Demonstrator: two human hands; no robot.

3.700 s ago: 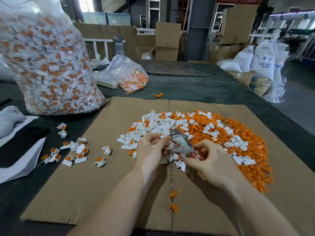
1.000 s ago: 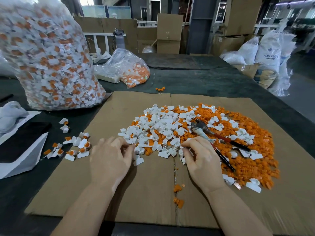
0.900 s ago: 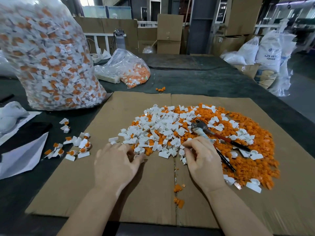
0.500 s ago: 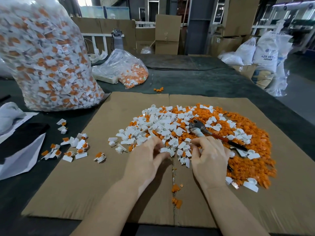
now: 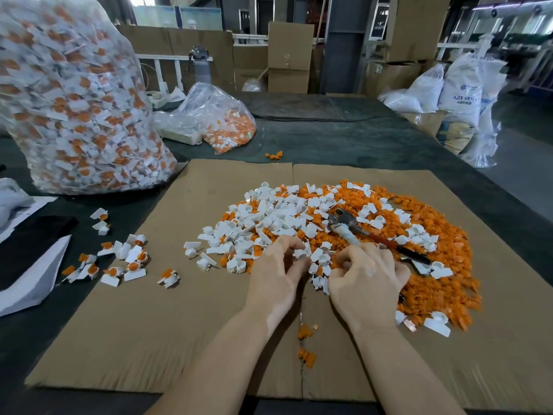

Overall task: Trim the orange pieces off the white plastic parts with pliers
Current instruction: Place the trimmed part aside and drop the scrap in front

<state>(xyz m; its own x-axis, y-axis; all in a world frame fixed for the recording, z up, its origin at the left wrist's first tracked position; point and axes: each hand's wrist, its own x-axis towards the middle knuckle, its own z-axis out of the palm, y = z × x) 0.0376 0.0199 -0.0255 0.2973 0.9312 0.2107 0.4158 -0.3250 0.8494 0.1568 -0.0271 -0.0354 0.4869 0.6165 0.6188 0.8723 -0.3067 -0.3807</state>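
Both hands sit at the near edge of the mixed pile (image 5: 344, 235) on the cardboard sheet (image 5: 149, 324). Left hand (image 5: 276, 280): fingers curled, tips in among the white plastic parts (image 5: 278, 217); looks like it pinches 1 white part but cannot tell for sure. Right hand (image 5: 366, 283): fingers curled down onto the same cluster, what they hold is hidden by the knuckles. The hands are just beside each other, not touching.

Pliers (image 5: 368, 235) lie on top of the pile, head up-left, red and black handles running down-right, just beyond the right hand; neither hand is on them. Orange pieces (image 5: 434, 283) make up the right side of the pile, white parts mostly the left.

A few orange scraps (image 5: 305, 342) lie on the cardboard seam between the wrists. Untrimmed parts (image 5: 119, 262) are scattered left of the cardboard on the dark worktop (image 5: 359, 139). Big clear bag of untrimmed parts (image 5: 74, 100) stands far left; small clear bag (image 5: 218, 121) with orange bits behind it. White paper (image 5: 33, 280) at the left edge. Cardboard boxes (image 5: 288, 55) and white sacks (image 5: 460, 91) in the background.
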